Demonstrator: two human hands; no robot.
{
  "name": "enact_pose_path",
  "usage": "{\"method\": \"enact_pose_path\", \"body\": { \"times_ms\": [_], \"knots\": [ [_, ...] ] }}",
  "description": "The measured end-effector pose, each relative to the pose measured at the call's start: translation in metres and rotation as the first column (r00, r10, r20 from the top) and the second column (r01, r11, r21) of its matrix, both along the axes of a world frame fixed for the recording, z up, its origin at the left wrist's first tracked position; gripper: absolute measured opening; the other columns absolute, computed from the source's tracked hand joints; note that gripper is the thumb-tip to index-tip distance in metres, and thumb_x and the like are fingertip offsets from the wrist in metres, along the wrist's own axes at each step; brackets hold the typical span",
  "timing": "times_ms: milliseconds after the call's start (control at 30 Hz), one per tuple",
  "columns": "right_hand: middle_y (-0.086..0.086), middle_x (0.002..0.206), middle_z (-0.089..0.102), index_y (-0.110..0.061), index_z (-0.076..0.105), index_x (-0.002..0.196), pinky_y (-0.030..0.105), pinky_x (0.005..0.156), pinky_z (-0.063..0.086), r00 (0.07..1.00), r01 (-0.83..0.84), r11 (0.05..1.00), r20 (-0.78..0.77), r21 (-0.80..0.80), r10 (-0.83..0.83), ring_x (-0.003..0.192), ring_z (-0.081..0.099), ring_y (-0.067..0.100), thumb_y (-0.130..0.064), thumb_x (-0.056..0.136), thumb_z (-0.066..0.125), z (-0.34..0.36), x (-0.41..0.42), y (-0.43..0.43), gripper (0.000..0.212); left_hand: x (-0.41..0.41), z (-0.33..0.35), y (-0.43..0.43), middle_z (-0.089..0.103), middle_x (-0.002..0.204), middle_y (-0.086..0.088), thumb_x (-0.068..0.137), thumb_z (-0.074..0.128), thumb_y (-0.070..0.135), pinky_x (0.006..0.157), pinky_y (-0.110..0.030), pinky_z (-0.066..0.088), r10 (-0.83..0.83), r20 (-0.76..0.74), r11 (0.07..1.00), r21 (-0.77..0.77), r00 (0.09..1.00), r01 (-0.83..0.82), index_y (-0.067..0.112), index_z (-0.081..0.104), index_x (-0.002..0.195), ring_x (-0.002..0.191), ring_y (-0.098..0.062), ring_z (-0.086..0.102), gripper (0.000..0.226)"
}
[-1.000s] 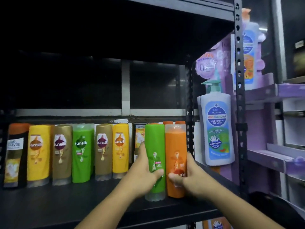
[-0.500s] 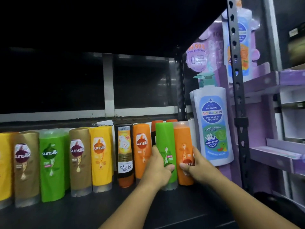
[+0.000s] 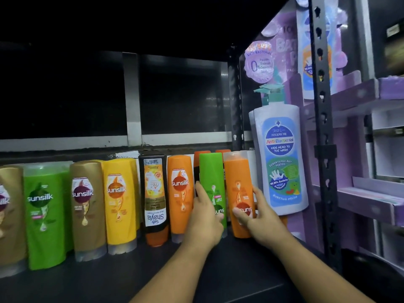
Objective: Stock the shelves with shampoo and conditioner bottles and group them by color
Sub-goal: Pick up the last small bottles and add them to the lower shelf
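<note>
- The left grip [image 3: 205, 217] curls round the green Sunsilk bottle [image 3: 211, 173], which stands upright on the shelf [image 3: 109, 278], left of the white pump bottle [image 3: 279, 154].
- The right grip [image 3: 263, 217] pinches the orange Sunsilk bottle [image 3: 237, 178], between the green one and the pump bottle.
- Its colour match, the other green bottle [image 3: 43, 211], stands much farther left of the pump bottle, so the left grip is likely the nearer.

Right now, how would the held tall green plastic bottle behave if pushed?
Tall and narrow, the green plastic bottle probably tips easily. Its glossy surface may slip in the left hand. The neighbouring orange plastic bottle likely blocks rightward falls.
</note>
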State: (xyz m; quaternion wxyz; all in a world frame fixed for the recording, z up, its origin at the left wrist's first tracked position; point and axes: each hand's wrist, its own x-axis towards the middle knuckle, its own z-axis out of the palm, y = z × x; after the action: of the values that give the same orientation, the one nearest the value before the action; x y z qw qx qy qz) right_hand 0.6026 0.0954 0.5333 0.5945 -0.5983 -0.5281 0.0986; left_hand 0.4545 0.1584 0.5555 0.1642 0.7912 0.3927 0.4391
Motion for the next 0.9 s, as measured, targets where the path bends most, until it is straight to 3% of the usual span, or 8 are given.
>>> {"method": "enact_pose_path", "body": {
  "times_ms": [100, 267, 333, 433, 500, 667, 767, 900],
  "knots": [
    [-0.01, 0.127, 0.063, -0.051, 0.027, 0.145, 0.046, 0.098, 0.055, 1.0, 0.011, 1.0, -0.001, -0.001, -0.011, 0.109, 0.067, 0.013, -0.064, 0.072, 0.075, -0.002, 0.0, -0.001, 0.088, -0.001, -0.001, -0.004, 0.033, 0.16, -0.007, 0.096, 0.071, 0.017, 0.113, -0.037, 0.04, 0.041, -0.046, 0.999, 0.012, 0.998, -0.041, 0.018, -0.012, 0.161, 0.142, -0.025, 0.043, 0.106],
    [-0.009, 0.119, 0.063, -0.048, 0.031, 0.134, 0.03, 0.089, 0.054, 0.996, 0.077, 0.997, 0.045, 0.003, -0.077, 0.101, 0.065, 0.007, -0.04, 0.089, 0.074, 0.001, -0.01, -0.011, 0.063, -0.012, -0.003, -0.015, 0.057, 0.14, -0.011, 0.103, 0.06, 0.028, 0.094, -0.034, 0.05, 0.156, -0.217, 0.988, 0.024, 0.964, -0.154, 0.011, -0.005, 0.163, 0.121, -0.025, 0.062, 0.09],
    [-0.017, 0.108, 0.059, -0.048, 0.028, 0.128, 0.019, 0.076, 0.047, 0.993, 0.099, 0.995, 0.061, -0.012, -0.098, 0.093, 0.06, -0.001, -0.036, 0.091, 0.072, 0.003, -0.017, -0.022, 0.058, -0.023, -0.003, -0.02, 0.064, 0.129, -0.01, 0.103, 0.06, 0.031, 0.09, -0.035, 0.052, 0.177, -0.291, 0.984, 0.042, 0.94, -0.172, 0.009, 0.019, 0.16, 0.115, -0.028, 0.064, 0.074],
    [-0.016, 0.103, 0.057, -0.043, 0.033, 0.137, 0.01, 0.067, 0.039, 0.986, 0.152, 0.988, 0.079, -0.032, -0.149, 0.087, 0.055, -0.005, -0.037, 0.093, 0.069, 0.006, -0.026, -0.047, 0.058, -0.047, 0.001, -0.03, 0.067, 0.108, -0.002, 0.099, 0.061, 0.041, 0.082, -0.035, 0.055, 0.151, -0.366, 0.988, 0.095, 0.918, -0.125, 0.016, 0.061, 0.125, 0.098, -0.024, 0.064, 0.035],
    [-0.009, 0.11, 0.059, -0.036, 0.033, 0.147, 0.018, 0.07, 0.042, 0.979, 0.185, 0.981, 0.1, -0.054, -0.179, 0.09, 0.058, 0.004, -0.042, 0.093, 0.069, 0.008, -0.029, -0.064, 0.065, -0.064, 0.0, -0.041, 0.066, 0.103, 0.002, 0.098, 0.06, 0.05, 0.08, -0.033, 0.054, 0.066, -0.452, 0.995, 0.099, 0.89, -0.023, 0.021, 0.067, 0.117, 0.093, -0.02, 0.062, 0.035],
    [0.001, 0.125, 0.063, -0.033, 0.044, 0.147, 0.034, 0.087, 0.046, 0.927, 0.343, 0.92, 0.23, -0.191, -0.298, 0.099, 0.055, 0.018, -0.05, 0.088, 0.07, 0.018, -0.03, -0.101, 0.067, -0.095, -0.012, -0.052, 0.062, 0.14, 0.004, 0.098, 0.053, 0.06, 0.106, -0.033, 0.048, -0.218, -0.553, 0.975, -0.095, 0.804, 0.199, 0.029, 0.06, 0.141, 0.125, -0.017, 0.058, 0.053],
    [-0.002, 0.12, 0.066, -0.036, 0.055, 0.137, 0.038, 0.09, 0.054, 0.871, 0.451, 0.851, 0.339, -0.268, -0.355, 0.1, 0.063, 0.021, -0.053, 0.078, 0.077, 0.025, -0.032, -0.116, 0.065, -0.096, -0.014, -0.05, 0.068, 0.132, 0.004, 0.097, 0.054, 0.06, 0.103, -0.038, 0.051, -0.206, -0.533, 0.979, -0.109, 0.821, 0.175, 0.029, 0.068, 0.131, 0.116, -0.017, 0.062, 0.048],
    [-0.001, 0.115, 0.063, -0.039, 0.05, 0.134, 0.036, 0.089, 0.054, 0.77, 0.574, 0.756, 0.522, -0.314, -0.368, 0.101, 0.062, 0.022, -0.055, 0.063, 0.085, 0.048, -0.04, -0.132, 0.081, -0.098, -0.015, -0.05, 0.07, 0.122, 0.004, 0.097, 0.056, 0.056, 0.099, -0.039, 0.054, -0.193, -0.514, 0.981, -0.111, 0.836, 0.159, 0.028, 0.072, 0.123, 0.108, -0.017, 0.064, 0.041]
  ]
}}
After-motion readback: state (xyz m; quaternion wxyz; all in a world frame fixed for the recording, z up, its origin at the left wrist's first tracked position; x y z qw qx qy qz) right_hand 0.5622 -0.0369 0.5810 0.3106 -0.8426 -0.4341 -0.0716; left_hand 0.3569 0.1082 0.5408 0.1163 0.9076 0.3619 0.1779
